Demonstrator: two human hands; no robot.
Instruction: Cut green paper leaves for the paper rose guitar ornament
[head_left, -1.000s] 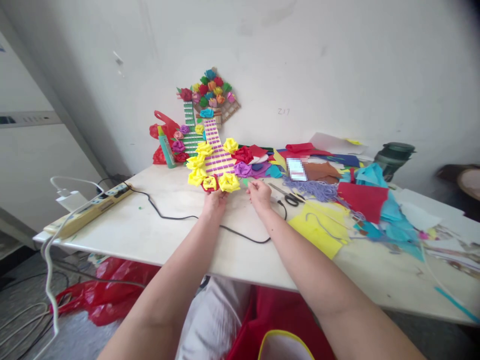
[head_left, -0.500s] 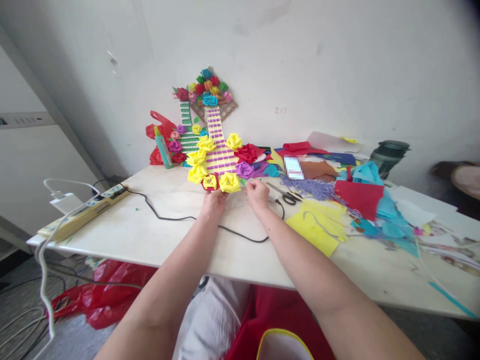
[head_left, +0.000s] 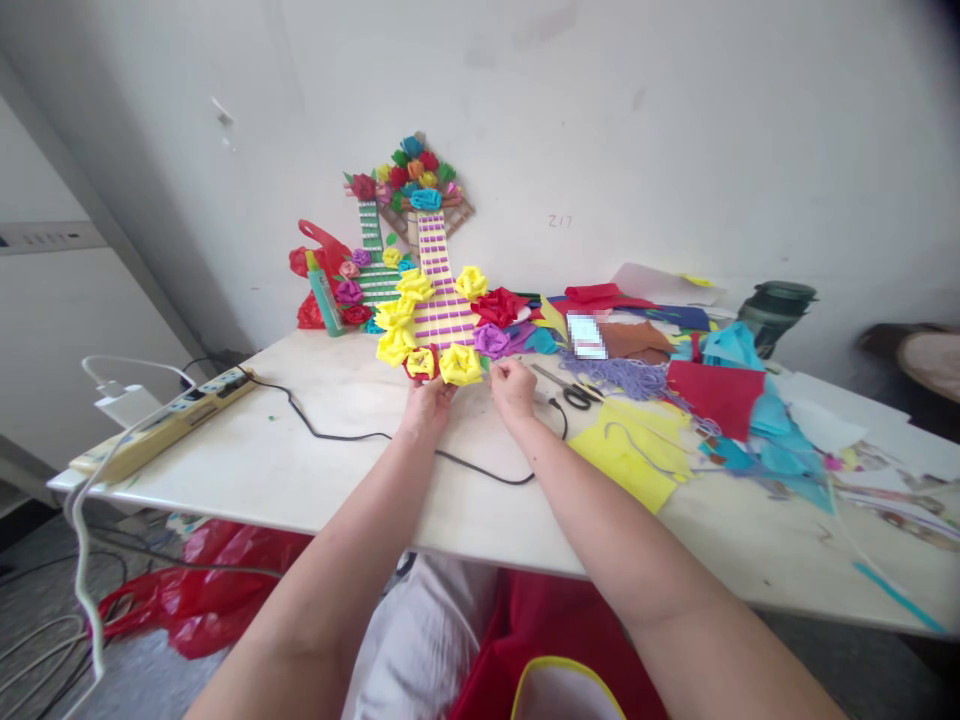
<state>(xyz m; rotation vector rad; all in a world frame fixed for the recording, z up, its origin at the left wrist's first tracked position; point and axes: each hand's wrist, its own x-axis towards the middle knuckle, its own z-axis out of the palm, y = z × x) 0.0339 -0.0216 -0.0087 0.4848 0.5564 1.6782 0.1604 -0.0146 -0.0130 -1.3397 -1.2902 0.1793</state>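
My left hand [head_left: 427, 408] grips the bottom edge of a vase-shaped craft panel [head_left: 442, 322], woven in pale yellow and purple and standing upright. Paper roses surround it: yellow ones [head_left: 460, 365] along the left side and bottom, a red one [head_left: 501, 305] and a purple one [head_left: 491, 341] at the right, and a blue one [head_left: 426, 199] at the top. Just right of its base, my right hand [head_left: 513, 388] is closed in a pinch, with a small green paper leaf [head_left: 484, 364] at the fingertips. The fingers partly hide how the leaf is held.
Behind stand a green woven panel [head_left: 379, 283] and a glue bottle [head_left: 324, 295]. Scissors [head_left: 576, 396], yellow paper [head_left: 626, 450], a phone [head_left: 586, 337] and coloured scraps lie to the right, near a dark bottle [head_left: 776, 312]. A black cable [head_left: 480, 468] crosses the table from a power strip [head_left: 161, 425].
The woven panel has straightened slightly, its top with the blue rose shifting a little to the right. Both hands keep almost the same place and grip.
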